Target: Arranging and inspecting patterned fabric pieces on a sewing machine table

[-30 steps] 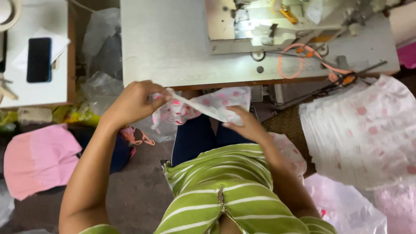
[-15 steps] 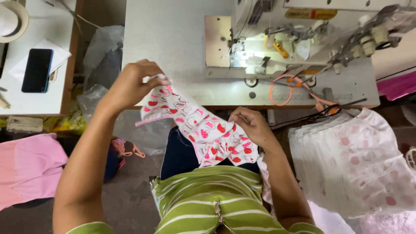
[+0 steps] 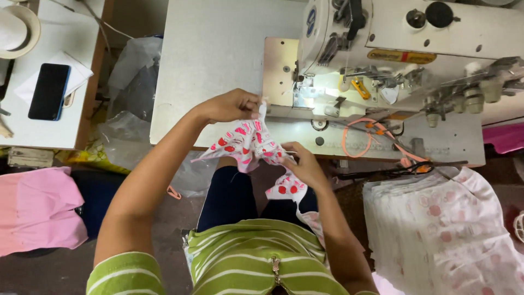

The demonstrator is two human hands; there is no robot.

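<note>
My left hand pinches the top edge of a small white fabric piece with red and pink prints, held up just in front of the sewing machine. My right hand grips the same fabric lower down, near the table's front edge. The cloth hangs bunched between both hands above my lap. The lit needle area lies just beyond my left hand.
The grey sewing table carries the machine and an orange loop of cord. A stack of white printed fabric pieces lies at right. A side table at left holds a black phone. Pink cloth lies low left.
Both hands have lifted the fabric up and forward toward the machine. The cloth was stretched out between them and is now bunched closer together.
</note>
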